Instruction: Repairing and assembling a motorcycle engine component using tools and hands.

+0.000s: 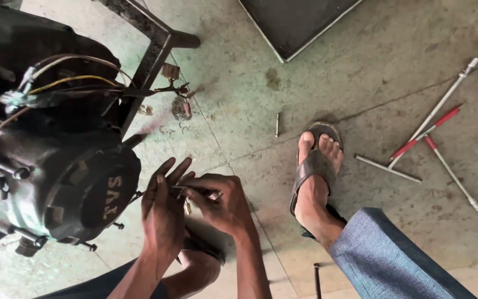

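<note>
My left hand (163, 207) and my right hand (221, 202) meet low in the middle of the view, just right of a dark engine (45, 166) on a metal stand. Both hands pinch a thin wire with a small metal connector (187, 206) hanging between the fingers. The left fingers are spread upward while the thumb and forefinger hold the wire. Coloured wires (73, 83) run across the engine's top. The round side cover (103, 194) faces my hands.
The stand's steel bar (150, 50) crosses above. My right foot in a sandal (316, 166) rests on the concrete floor. A three-armed socket wrench (432, 144) and rods lie at right. A small pin (277, 123) and a dark panel (294, 22) lie further away.
</note>
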